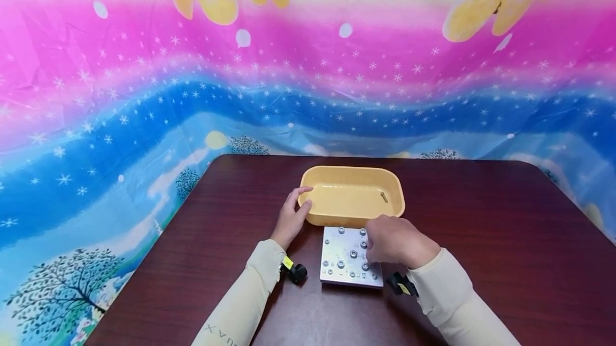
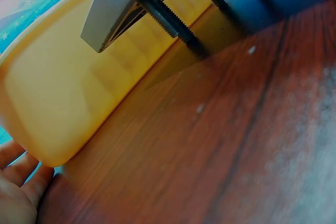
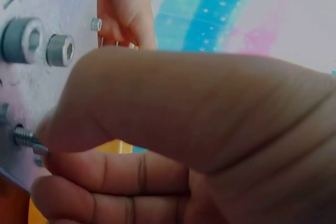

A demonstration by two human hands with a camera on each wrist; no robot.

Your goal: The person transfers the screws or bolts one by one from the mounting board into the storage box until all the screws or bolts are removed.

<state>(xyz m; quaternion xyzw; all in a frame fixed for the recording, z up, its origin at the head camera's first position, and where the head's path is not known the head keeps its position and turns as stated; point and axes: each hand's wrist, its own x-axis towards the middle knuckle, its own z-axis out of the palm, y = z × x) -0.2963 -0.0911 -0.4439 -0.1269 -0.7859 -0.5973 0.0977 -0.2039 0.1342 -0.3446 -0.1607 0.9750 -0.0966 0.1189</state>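
My right hand (image 1: 397, 241) is over the right side of a silver metal plate (image 1: 337, 276). In the right wrist view its thumb and forefinger pinch a small screw (image 3: 25, 137), whose threaded end is at a hole in the plate. The screw's head is mostly hidden by the fingers. Several socket head screws (image 3: 60, 51) of different sizes stand in the plate. Their threaded shanks (image 2: 168, 17) stick out underneath in the left wrist view. My left hand (image 1: 291, 217) holds the left rim of a yellow plastic bin (image 1: 346, 222), thumb and forefinger over the edge.
One loose screw (image 1: 383, 197) lies inside the bin, toward its right end. Plate and bin sit on a dark red-brown wooden table (image 1: 491, 217), the bin just behind the plate. A printed cloth (image 1: 308, 68) hangs behind the table's far edge.
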